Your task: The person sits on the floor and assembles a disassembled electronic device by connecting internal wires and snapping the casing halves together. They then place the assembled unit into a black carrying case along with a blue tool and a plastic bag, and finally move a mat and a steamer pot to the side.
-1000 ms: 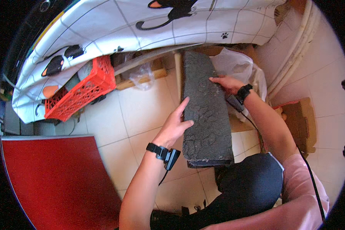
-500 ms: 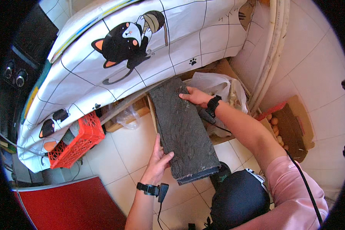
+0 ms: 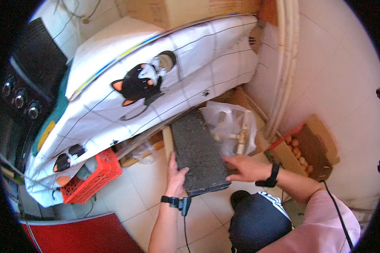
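A long, dark grey box (image 3: 198,152) with a rough, wrinkled surface lies tilted in front of me, its far end at the cloth's lower edge. My left hand (image 3: 177,179) grips its left side near the close end, thumb on top and fingers along the edge. On the opposite side, my right hand (image 3: 249,169) holds the right edge near the close corner; some fingertips are hidden under it. Right behind the box sits a clear plastic bag (image 3: 230,126) with pale brass-like pipe fittings (image 3: 242,135) in it, inside an open cardboard box (image 3: 240,99).
A white cloth with cat drawings (image 3: 190,76) hangs over a shelf or table. Left are a red plastic crate (image 3: 99,177), a red panel (image 3: 84,236) and a black stove (image 3: 23,80). To the right, pipes (image 3: 285,71) run up the wall by a carton (image 3: 321,139) of round brown things.
My right hand has slid from the box's far end down to its close right edge. The box has shifted slightly away, and the view has tilted up. My left hand keeps its hold.
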Available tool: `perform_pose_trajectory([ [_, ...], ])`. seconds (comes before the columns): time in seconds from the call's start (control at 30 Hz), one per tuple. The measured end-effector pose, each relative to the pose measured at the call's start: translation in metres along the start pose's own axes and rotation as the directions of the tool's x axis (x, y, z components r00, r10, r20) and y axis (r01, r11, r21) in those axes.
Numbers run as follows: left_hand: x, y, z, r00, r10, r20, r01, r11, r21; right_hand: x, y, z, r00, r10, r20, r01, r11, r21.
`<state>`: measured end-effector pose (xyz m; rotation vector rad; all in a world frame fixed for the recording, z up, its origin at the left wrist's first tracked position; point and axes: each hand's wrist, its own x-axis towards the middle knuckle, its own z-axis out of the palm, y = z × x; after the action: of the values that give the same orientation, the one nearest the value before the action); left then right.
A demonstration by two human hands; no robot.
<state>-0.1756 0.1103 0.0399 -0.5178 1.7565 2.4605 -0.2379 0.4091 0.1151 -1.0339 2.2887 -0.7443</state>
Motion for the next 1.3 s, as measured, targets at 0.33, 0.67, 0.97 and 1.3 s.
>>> perform_pose_trajectory([
  [0.33, -0.058, 0.031, 0.032, 0.976, -0.108, -0.189, 0.132, 0.984, 0.120, -0.035, 0.021, 0.007, 0.860, -0.043, -0.508, 0.016, 0.998, -0.058],
  [0.67, -0.050, 0.021, 0.001, 0.965, -0.031, -0.262, 0.106, 0.955, 0.277, -0.006, 0.084, -0.010, 0.718, 0.498, -0.487, -0.431, 0.867, 0.251],
  [0.97, -0.083, 0.044, -0.075, 0.966, -0.153, -0.207, 0.236, 0.847, 0.476, -0.075, 0.011, 0.065, 0.792, 0.497, -0.353, -0.281, 0.811, 0.512],
  [1.3, -0.090, 0.045, -0.106, 0.966, -0.156, -0.204, 0.239, 0.834, 0.497, -0.039, 0.056, 0.047, 0.697, 0.713, -0.080, -0.322, 0.411, 0.853],
])
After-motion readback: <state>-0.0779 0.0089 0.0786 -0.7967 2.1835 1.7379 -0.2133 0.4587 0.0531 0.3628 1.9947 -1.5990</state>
